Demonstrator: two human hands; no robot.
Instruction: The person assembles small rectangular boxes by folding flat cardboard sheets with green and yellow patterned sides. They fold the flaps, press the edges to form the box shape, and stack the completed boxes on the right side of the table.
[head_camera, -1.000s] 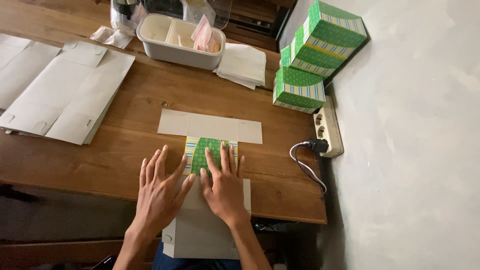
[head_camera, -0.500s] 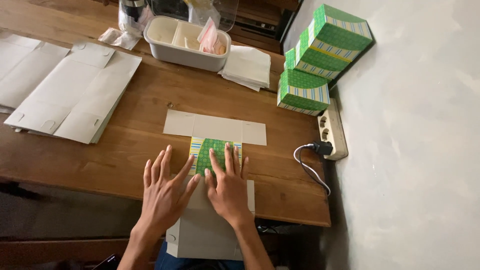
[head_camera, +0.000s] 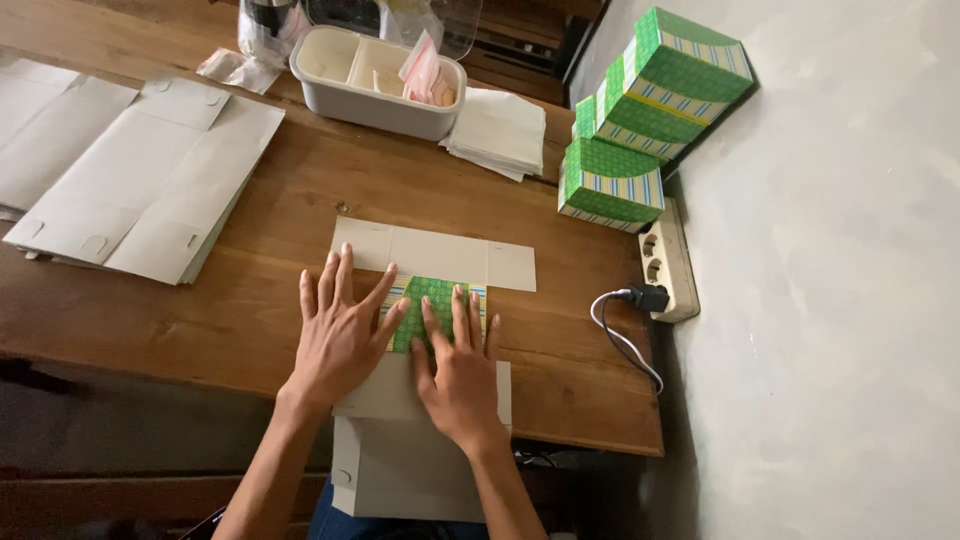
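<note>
Left hand: the left hand lies flat and open, fingers spread, palm down on the flat cardboard blank; it grips nothing, only presses.

Right hand: the right hand is likewise open and flat, fingers fanned, just beside the left, pressing on the same sheet.

Green flap: the folded green patterned flap shows between the two sets of fingertips, turned over onto the pale inner face of the blank.

Blank's place: it lies at the near edge of the wooden table, its near part hanging off towards the person's lap.

Risk, slip: much of the sheet overhangs the edge, so uneven pressure from either palm could probably tip or slide it off.

Risk, crease: if one hand presses ahead of the other, the fold may set crooked, and the flap may spring back once the palms lift.

Farther out, left: a stack of unfolded blanks lies well apart; a sweeping elbow could disturb it.

Farther out, back: a grey tray and a pile of white paper stand well clear.

Farther out, right: finished green boxes are stacked unevenly against the wall and might topple if the table is jolted; the power strip and its cable lie near the table's edge.
</note>
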